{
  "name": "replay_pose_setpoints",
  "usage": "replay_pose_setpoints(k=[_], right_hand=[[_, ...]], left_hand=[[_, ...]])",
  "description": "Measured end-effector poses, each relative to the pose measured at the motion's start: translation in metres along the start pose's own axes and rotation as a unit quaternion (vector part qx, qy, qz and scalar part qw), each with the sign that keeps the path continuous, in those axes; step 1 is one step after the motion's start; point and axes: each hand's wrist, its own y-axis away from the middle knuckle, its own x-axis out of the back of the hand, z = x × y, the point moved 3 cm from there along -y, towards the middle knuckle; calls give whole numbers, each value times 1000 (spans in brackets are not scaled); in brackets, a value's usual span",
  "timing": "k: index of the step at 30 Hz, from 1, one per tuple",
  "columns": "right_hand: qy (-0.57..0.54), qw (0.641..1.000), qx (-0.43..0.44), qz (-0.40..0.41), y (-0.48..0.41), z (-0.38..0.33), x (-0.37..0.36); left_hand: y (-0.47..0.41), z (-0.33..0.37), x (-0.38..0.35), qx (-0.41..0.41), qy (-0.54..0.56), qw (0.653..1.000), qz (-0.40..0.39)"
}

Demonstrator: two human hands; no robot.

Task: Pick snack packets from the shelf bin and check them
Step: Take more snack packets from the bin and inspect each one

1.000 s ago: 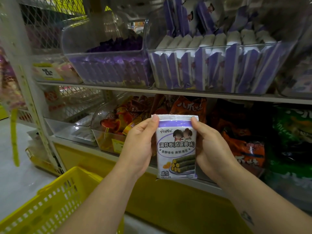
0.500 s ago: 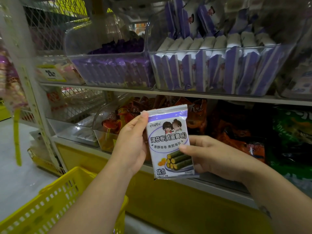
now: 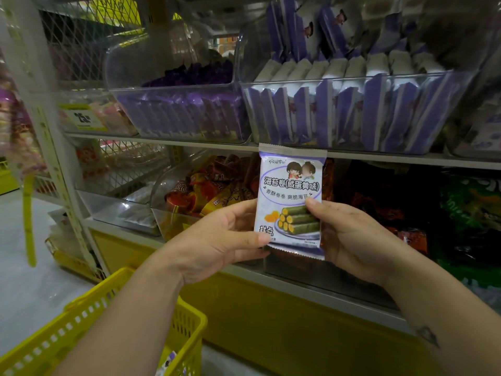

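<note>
Snack packet (image 3: 291, 196) between both hands

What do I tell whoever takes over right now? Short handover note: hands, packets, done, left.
Left hand pinches the snack packet at its lower left edge; right hand grips its right edge, thumb on the front.
The packet is upright, front toward the camera.
Matching packets stand in the clear bin on the upper shelf; yellow basket at lower left.
Done: one packet picked and under check.
Left: finish checking it, perhaps the back, then pick more from the bin.
</note>
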Motion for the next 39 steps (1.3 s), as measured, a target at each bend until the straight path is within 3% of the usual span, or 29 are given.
replay_pose_setpoints(k=[11,17,21,23,26,28,29,31,34,39], right_hand=[[-10,998,29,58,2,-4,-6],[-28,999,30,33,3,-5,-7],[-31,998,38,28,2,-5,-7],[-18,997,63,40,0,-4,-8],[-6,993,106,59,-1,-3,-11],[-7,991,121,63,-2,-1,-13],[-7,990,124,63,-2,0,-14],[2,990,128,64,-3,3,-17],[37,985,147,88,-5,10,-18],[118,976,168,67,-5,13,-19]], left_hand=[[-1,2,-2,-69,-49,996,-19],[0,5,0,-84,-21,996,-18],[-1,7,0,-127,-58,990,29],[-2,9,-2,-172,-181,963,100],[1,13,-11,-270,-398,846,232],[5,14,-15,-327,-447,782,287],[6,15,-16,-345,-444,769,303],[4,16,-16,-346,-397,797,294],[-3,12,-21,-270,-290,897,196],[-6,7,-29,-192,-156,964,99]])
